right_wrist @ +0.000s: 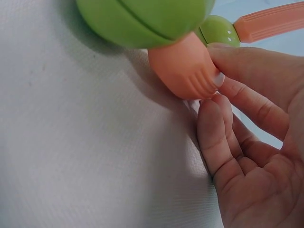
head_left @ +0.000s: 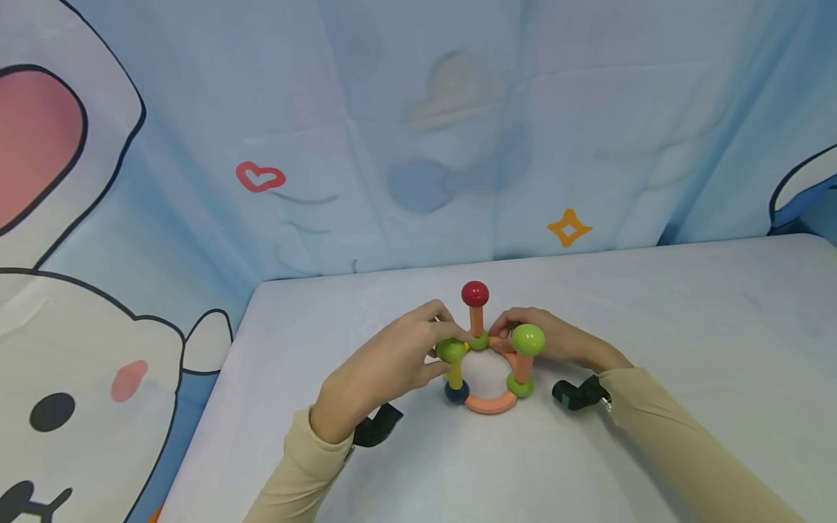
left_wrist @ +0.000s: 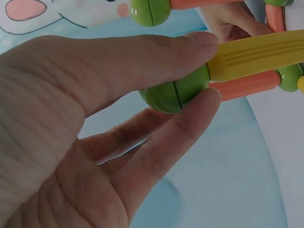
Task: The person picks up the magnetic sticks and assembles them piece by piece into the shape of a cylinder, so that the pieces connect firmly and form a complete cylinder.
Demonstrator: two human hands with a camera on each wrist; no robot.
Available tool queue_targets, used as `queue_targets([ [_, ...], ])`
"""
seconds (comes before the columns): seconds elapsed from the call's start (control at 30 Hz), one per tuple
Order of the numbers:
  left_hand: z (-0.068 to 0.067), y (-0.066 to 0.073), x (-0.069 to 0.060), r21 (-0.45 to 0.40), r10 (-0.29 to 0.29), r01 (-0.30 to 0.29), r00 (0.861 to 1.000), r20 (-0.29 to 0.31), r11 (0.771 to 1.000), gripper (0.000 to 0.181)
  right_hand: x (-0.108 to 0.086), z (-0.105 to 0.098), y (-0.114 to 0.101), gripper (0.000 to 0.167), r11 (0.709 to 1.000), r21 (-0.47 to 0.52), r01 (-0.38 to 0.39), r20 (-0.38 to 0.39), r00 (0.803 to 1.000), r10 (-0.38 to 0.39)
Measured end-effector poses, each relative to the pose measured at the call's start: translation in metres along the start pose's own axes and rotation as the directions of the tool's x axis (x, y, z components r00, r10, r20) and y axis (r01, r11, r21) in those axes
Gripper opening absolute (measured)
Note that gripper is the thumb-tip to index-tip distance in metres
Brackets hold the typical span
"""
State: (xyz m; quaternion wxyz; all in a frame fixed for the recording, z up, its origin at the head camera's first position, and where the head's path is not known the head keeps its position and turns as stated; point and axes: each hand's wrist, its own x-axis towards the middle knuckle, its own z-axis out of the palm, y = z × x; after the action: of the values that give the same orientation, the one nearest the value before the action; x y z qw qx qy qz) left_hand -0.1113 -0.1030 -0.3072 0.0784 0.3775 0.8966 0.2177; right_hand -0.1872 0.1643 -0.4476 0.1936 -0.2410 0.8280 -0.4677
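A ring of orange curved rods [head_left: 492, 404] and balls lies on the table, with three upright rods on it. My left hand [head_left: 399, 359] pinches the green ball [left_wrist: 164, 95] on top of the yellow rod [left_wrist: 256, 54], which rises from a dark blue ball [head_left: 457, 393]. At the ring's right back, my right hand [head_left: 546, 334] pinches an orange curved rod [right_wrist: 183, 69] near a green ball [right_wrist: 142, 19]. An orange rod topped by a red ball [head_left: 475, 294] stands at the back; another, topped by a green ball [head_left: 528, 339], stands at the right.
The white tabletop [head_left: 686, 312] extends around the ring. Behind it hangs a light blue printed curtain [head_left: 392, 87]. Black wrist cameras sit by both sleeves, the left one [head_left: 378, 426] and the right one [head_left: 578, 393] close to the table.
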Motion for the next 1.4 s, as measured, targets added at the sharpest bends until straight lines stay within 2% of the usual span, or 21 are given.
queue_targets([
  [0.2, 0.004, -0.002, 0.000, 0.007, -0.015, 0.015, 1.000, 0.004, 1.000, 0.038, 0.000, 0.000, 0.000, 0.023, 1.000, 0.000, 0.010, 0.000, 1.000, -0.010],
  [0.43, 0.008, -0.004, -0.001, 0.018, 0.017, -0.017, 1.000, -0.017, 1.000, 0.035, 0.000, 0.000, -0.001, 0.023, 1.000, -0.007, 0.012, -0.002, 1.000, -0.012],
  [0.67, 0.010, -0.007, -0.003, 0.030, 0.029, -0.028, 0.999, -0.031, 0.999, 0.045, -0.001, -0.001, 0.001, 0.023, 1.000, -0.004, 0.024, -0.003, 1.000, -0.024],
  [0.77, 0.008, -0.009, -0.006, 0.026, 0.004, -0.003, 0.999, -0.033, 1.000, 0.049, 0.000, 0.000, 0.001, 0.023, 1.000, -0.002, 0.017, -0.003, 1.000, -0.017],
  [0.93, -0.001, -0.015, -0.020, -0.007, -0.093, 0.093, 0.994, -0.056, 0.996, 0.066, -0.001, 0.002, 0.002, 0.023, 1.000, 0.007, -0.010, -0.015, 1.000, 0.010],
  [1.03, 0.001, -0.027, -0.031, -0.058, -0.174, 0.169, 0.980, -0.094, 0.984, 0.068, -0.002, 0.004, 0.004, 0.023, 1.000, 0.010, -0.004, -0.013, 1.000, 0.004],
  [1.17, 0.022, -0.051, -0.041, -0.139, -0.287, 0.264, 0.942, -0.177, 0.954, 0.054, -0.003, 0.008, 0.008, 0.022, 1.000, 0.015, -0.009, -0.015, 1.000, 0.009],
  [1.27, 0.043, -0.068, -0.042, -0.190, -0.360, 0.324, 0.910, -0.204, 0.927, 0.044, -0.004, 0.008, 0.010, 0.021, 1.000, 0.017, -0.019, -0.024, 1.000, 0.020],
  [1.4, 0.064, -0.080, -0.036, -0.203, -0.419, 0.383, 0.888, -0.189, 0.901, 0.039, -0.004, 0.006, 0.012, 0.021, 1.000, 0.012, -0.013, -0.027, 1.000, 0.013],
])
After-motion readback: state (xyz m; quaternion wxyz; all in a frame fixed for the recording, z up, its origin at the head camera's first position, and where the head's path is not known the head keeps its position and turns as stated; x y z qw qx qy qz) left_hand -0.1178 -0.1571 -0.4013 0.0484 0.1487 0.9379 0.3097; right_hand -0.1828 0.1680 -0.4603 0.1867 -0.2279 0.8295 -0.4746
